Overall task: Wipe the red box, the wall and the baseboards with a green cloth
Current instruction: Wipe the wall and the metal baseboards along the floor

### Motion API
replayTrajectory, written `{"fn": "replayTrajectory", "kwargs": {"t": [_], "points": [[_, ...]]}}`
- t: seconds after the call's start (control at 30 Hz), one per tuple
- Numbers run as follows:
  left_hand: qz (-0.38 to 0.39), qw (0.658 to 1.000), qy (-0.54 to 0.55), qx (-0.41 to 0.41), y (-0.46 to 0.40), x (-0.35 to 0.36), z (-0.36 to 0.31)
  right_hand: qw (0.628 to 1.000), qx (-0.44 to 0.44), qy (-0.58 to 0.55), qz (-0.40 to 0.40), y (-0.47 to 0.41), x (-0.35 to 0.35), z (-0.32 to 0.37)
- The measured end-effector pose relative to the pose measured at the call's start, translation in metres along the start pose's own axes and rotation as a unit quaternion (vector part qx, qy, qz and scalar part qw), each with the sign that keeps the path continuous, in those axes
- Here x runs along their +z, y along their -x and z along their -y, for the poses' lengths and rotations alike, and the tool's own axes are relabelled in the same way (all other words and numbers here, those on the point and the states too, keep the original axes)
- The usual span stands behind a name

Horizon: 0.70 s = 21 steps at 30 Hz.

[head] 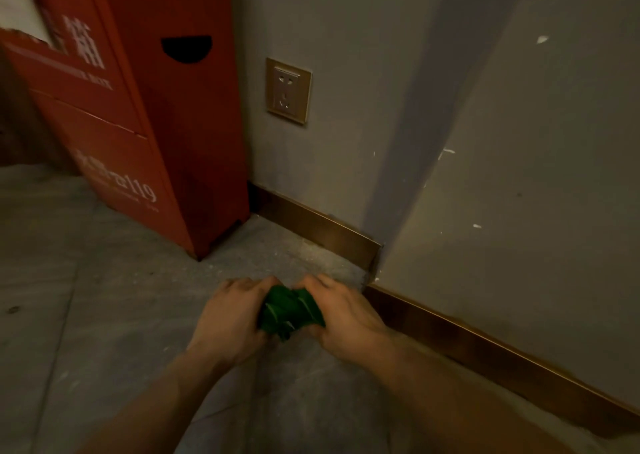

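Grey wall meets floor at brown baseboards. Red box stands left, against the wall. Left hand and right hand both have fingers closed on the bunched green cloth, above the floor.

Dim light falls on a speckled grey stone floor. A brass-framed electrical socket sits low on the plaster, and a broad soft shadow band runs diagonally beside it.
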<state>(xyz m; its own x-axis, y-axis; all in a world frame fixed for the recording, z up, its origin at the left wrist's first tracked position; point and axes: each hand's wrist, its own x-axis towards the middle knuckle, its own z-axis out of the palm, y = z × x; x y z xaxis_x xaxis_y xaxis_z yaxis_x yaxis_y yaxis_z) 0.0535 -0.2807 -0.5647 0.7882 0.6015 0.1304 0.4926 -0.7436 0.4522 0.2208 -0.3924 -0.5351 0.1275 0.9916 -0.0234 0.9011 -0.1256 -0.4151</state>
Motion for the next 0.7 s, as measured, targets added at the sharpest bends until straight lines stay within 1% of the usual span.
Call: {"fn": "replayTrajectory", "kwargs": {"t": [0.1, 0.2, 0.33, 0.53, 0.7], "points": [[0.001, 0.997, -0.068, 0.021, 0.003, -0.014, -0.007, 0.999, -0.025, 0.025, -0.026, 0.006, -0.007, 0.002], [-0.008, 0.993, -0.112, 0.034, 0.010, -0.025, -0.013, 0.997, -0.039, 0.044, -0.046, 0.011, -0.012, 0.007], [-0.013, 0.984, -0.174, 0.040, 0.018, -0.033, -0.021, 0.994, -0.045, 0.089, -0.049, 0.018, -0.016, 0.014], [-0.008, 0.976, -0.218, 0.029, 0.034, -0.043, -0.033, 0.990, -0.059, 0.121, -0.036, 0.033, -0.024, 0.025], [-0.001, 0.971, -0.236, 0.029, 0.042, -0.045, -0.041, 0.990, -0.065, 0.122, -0.027, 0.044, -0.031, 0.029]]}}
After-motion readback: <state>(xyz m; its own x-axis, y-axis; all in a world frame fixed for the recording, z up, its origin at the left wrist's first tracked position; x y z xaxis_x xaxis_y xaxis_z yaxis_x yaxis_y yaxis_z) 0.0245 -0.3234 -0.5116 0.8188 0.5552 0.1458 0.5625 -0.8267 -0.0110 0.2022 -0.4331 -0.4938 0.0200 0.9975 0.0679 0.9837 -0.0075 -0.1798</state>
